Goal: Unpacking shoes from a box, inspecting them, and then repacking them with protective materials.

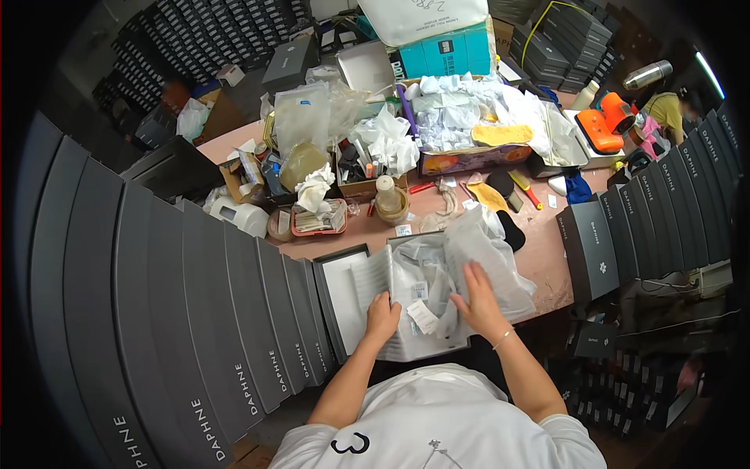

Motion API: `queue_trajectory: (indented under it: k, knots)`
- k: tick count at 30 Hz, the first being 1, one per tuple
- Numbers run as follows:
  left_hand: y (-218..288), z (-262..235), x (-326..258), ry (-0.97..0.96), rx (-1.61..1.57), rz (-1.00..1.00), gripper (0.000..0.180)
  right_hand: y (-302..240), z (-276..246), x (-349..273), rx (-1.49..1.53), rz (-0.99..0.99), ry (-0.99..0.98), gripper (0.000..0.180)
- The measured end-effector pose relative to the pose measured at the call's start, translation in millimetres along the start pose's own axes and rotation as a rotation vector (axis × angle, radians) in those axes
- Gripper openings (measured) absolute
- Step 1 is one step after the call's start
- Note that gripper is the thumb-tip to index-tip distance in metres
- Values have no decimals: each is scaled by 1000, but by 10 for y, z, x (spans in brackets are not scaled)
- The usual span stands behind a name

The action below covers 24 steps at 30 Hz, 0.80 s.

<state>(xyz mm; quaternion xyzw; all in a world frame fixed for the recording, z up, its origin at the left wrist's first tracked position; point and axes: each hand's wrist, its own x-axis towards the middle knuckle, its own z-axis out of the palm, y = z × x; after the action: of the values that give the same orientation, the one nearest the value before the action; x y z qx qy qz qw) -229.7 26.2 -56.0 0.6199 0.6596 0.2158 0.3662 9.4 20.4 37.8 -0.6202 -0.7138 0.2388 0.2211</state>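
Note:
In front of me an open shoebox is lined with white wrapping paper. A clear plastic bag with something inside lies in it, and I cannot make out the contents. A small white paper tag rests on the bag. My left hand is closed on the wrapping paper at the left side. My right hand has its fingers stretched out against the translucent white sheet folded out to the right. A dark grey box lid with a white inside sits beside the left hand.
Rows of dark grey shoeboxes stand at the left and right. Behind the work spot are a carton of crumpled white paper, a roll of tape, a red basket and an orange tape dispenser. Another person is at the far right.

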Motion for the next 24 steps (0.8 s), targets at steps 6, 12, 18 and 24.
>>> queue_trajectory:
  k: [6, 12, 18, 24]
  knots:
    - [567, -555, -242, -96, -356, 63, 40, 81, -127, -213, 1361, 534, -158, 81]
    - [-14, 274, -97, 63, -1090, -202, 53, 551, 570, 201, 1217, 517, -222, 72]
    - [119, 195, -167, 362, -803, -132, 30, 375, 536, 261, 435, 173, 112, 53]
    - [654, 70, -365, -170, 400, 523, 24, 309, 951, 736, -60, -139, -52, 73]
